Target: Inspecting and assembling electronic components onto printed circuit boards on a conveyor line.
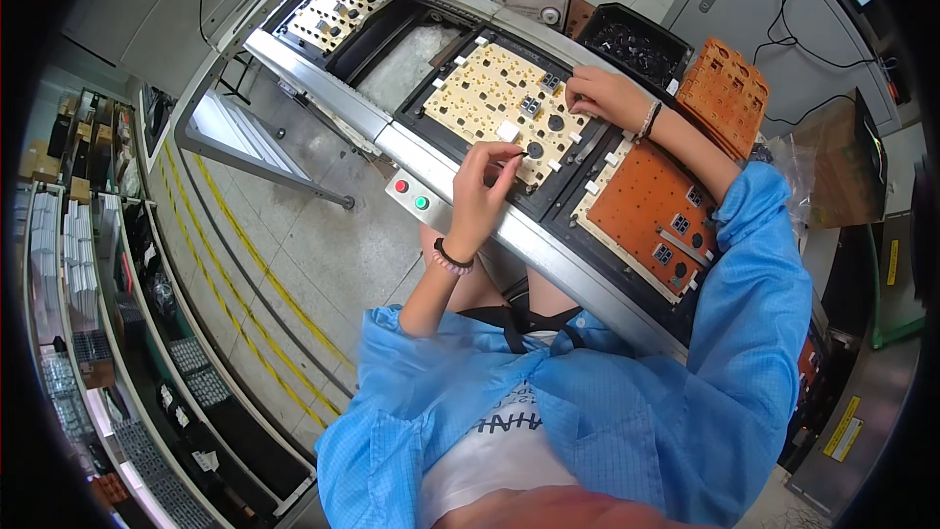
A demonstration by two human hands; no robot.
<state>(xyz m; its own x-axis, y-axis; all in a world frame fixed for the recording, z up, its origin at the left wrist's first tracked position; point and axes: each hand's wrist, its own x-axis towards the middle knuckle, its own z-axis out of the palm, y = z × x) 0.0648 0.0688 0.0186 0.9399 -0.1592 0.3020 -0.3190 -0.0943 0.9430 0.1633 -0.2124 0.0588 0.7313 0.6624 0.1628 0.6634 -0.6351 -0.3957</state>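
Observation:
A cream-coloured board [470, 98] with several small parts lies in a dark frame on the metal conveyor in front of me. My left hand [480, 191] is at the board's near edge, thumb and forefinger pinched on a small black part beside a round black component [535, 150]. My right hand [605, 96] hovers at the board's far right side, fingers bent down and closed near another round black component [556, 122]; what they hold, if anything, is hidden. Black block connectors [531, 106] and a white square piece [507, 131] sit on the board.
Right of it lies another board under an orange plate [641, 201]. A black bin of dark parts [636, 44] and stacked orange plates [723, 98] stand beyond the conveyor. A further populated board [333, 15] is far left. A button box [416, 196] hangs from the near rail.

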